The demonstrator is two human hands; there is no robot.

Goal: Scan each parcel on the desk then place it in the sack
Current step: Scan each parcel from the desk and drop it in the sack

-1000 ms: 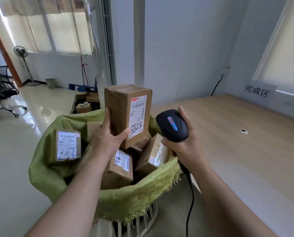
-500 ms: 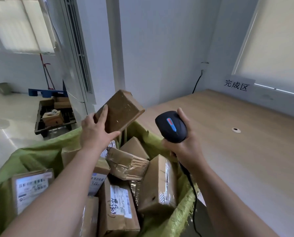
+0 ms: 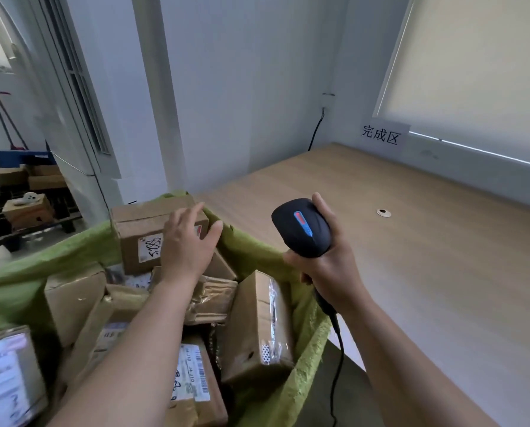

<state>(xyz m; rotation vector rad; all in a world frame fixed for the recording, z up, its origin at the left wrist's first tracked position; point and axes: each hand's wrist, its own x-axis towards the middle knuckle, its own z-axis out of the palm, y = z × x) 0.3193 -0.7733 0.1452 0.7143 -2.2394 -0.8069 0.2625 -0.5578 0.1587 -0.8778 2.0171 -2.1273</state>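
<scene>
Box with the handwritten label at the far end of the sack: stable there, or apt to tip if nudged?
The labelled box looks rigid, with crisp cardboard edges, so it probably won't flex. It rests on uneven parcels against the sack wall, so a nudge may tilt or slide it. The left hand hovers over it, fingers relaxed.

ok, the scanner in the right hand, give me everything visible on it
The scanner is a handheld barcode reader with a rounded matte black head, plastic by the look, carrying a strip on top that is red at the upper end and blue at the lower. The right hand grips its handle, fingers wrapped round and hiding most of it. A black cable drops from the handle's base out of frame. It is held above the sack rim near the desk edge, touching neither.
</scene>
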